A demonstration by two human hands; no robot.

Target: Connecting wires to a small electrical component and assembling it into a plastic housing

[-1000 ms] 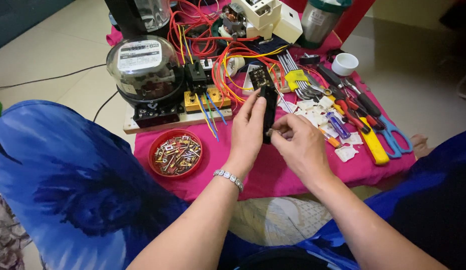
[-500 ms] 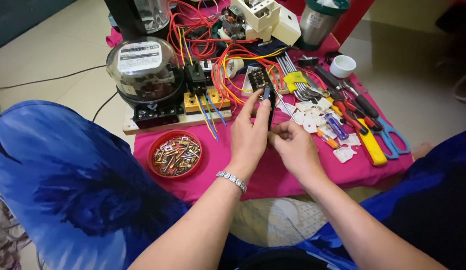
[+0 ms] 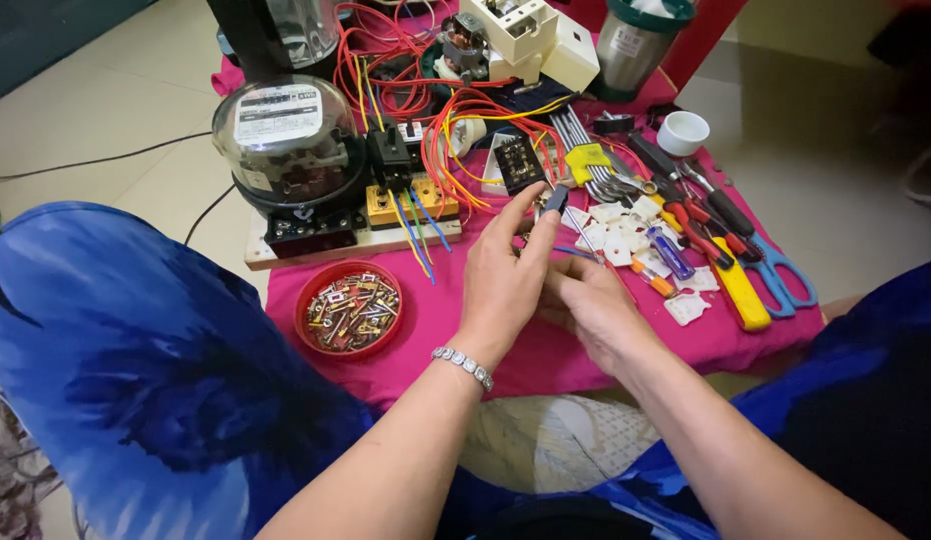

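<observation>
Nearest the body, both forearms reach forward over the near edge of the pink cloth (image 3: pixel 625 360) that carries the work. The right hand (image 3: pixel 595 305) lies palm down, fingers curled in; whether they grip anything I cannot tell. Touching it, the left hand (image 3: pixel 505 275) stands higher, thumb and fingers pinching a small dark part (image 3: pixel 555 198) held up over the cloth's middle. The part looks light, rigid and small enough to slip, so a fingertip pinch on its sides probably suits it. Left of the hands sits a red bowl of screws (image 3: pixel 349 310); beyond it, a round glass-domed meter (image 3: pixel 285 140) near the far left corner.
</observation>
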